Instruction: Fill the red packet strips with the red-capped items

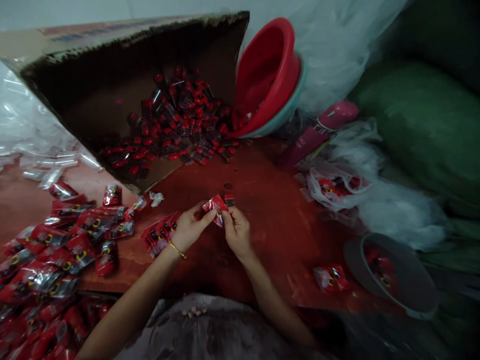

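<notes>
Over the middle of the table, my left hand (189, 229), with a gold bracelet at the wrist, pinches a small red and clear printed packet (216, 205) between thumb and fingers. My right hand (238, 233) closes on the packet's right edge. A small dark item with a red top (229, 199) shows at the right fingertips; whether it is gripped there or lies behind them, I cannot tell. Flat red packets (157, 235) lie fanned just left of my left hand. Filled red packets (78, 245) are heaped farther left.
A tipped cardboard box (93, 105) opens toward me, spilling small red-capped containers (187, 115). Right of it lean a red basin (262, 65) and a pink bottle (311, 132). A plastic bag (337, 187), a grey tub (354, 265) and a red packet (331, 278) occupy the right side.
</notes>
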A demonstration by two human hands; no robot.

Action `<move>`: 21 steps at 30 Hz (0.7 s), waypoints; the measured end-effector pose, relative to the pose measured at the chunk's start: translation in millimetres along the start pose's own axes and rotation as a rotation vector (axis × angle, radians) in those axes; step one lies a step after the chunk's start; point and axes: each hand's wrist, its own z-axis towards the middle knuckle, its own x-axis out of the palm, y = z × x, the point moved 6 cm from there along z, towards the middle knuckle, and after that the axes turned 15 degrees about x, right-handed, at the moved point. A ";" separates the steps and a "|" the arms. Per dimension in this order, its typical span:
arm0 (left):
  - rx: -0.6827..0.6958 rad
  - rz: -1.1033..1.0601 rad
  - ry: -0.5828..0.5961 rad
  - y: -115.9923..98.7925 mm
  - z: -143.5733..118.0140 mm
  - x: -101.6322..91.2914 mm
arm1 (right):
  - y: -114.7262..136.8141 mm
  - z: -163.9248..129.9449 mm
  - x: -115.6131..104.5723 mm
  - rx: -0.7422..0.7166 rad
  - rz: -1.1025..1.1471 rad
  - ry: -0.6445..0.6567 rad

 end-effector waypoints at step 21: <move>-0.331 -0.413 -0.365 20.1 -5.0 -9.3 | -45.1 12.5 -20.3 0.273 -0.376 0.066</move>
